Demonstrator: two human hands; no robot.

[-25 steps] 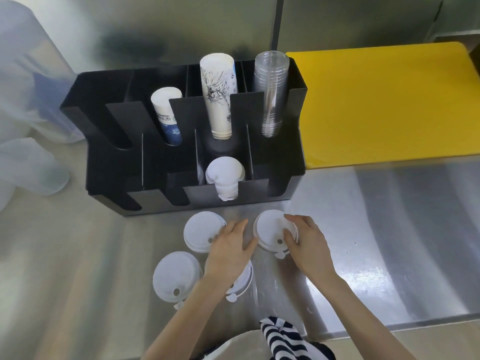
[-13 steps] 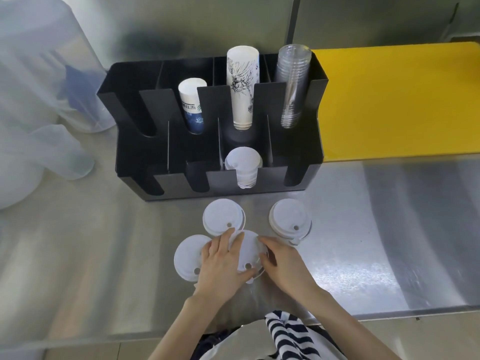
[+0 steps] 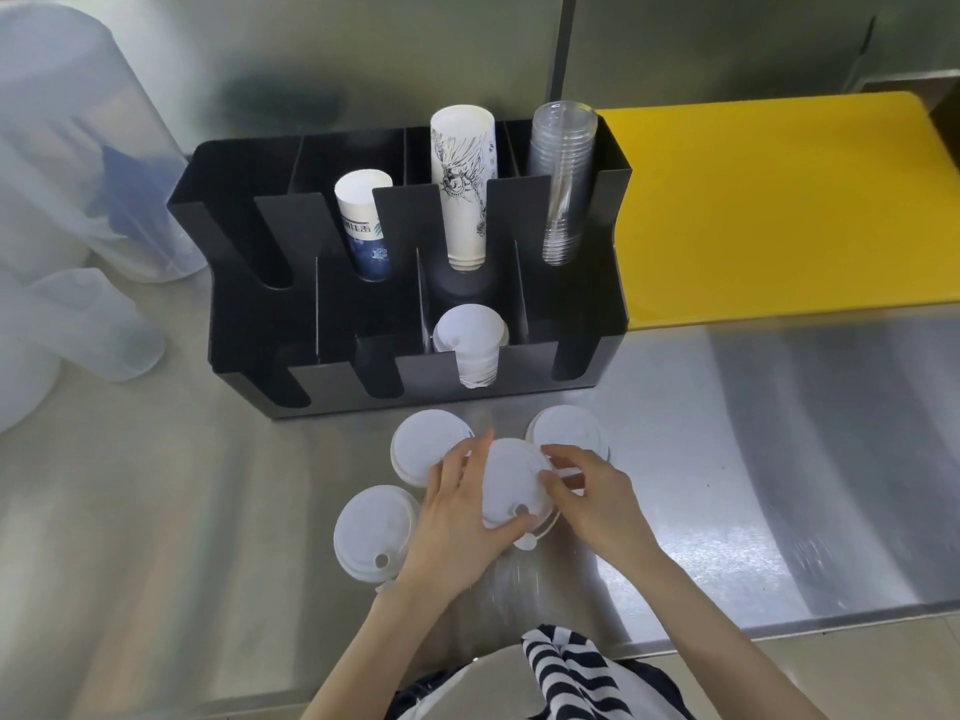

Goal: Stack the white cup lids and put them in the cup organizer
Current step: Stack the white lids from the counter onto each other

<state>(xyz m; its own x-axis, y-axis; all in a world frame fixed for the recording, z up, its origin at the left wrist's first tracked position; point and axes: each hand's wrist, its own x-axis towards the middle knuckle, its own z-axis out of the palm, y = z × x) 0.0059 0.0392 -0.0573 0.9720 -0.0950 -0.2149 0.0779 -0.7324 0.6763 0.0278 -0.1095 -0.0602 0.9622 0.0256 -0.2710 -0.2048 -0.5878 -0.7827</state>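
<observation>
Two hands gripping one white lid [image 3: 511, 485] between them just above the steel counter [image 3: 727, 459]: left hand [image 3: 457, 517] curling around its left rim with thumb pressing near the sip hole, right hand [image 3: 592, 498] pinching the right rim, fingertips [image 3: 553, 452] bent over the far edge. Lying flat, top face up, sip hole and tab pointing toward the body; possibly sitting on a second lid underneath, hard to tell. Resting at near left, a loose lid [image 3: 374, 532], hole also facing the near edge, just beside the left wrist. Lying farther out, two more loose lids, far-left lid [image 3: 426, 444] partly under the left fingers and far-right lid [image 3: 569, 431] behind the right fingers, both close to the front wall of the black cup organizer [image 3: 249, 283]. Leaving open counter to the right and left. Standing in the organizer's front middle slot, a stack of white lids [image 3: 470, 337] on edge; behind, paper cups [image 3: 462, 184] and clear cups [image 3: 563, 179] leaning back. Lying beyond at far right, a yellow board [image 3: 779, 200].
</observation>
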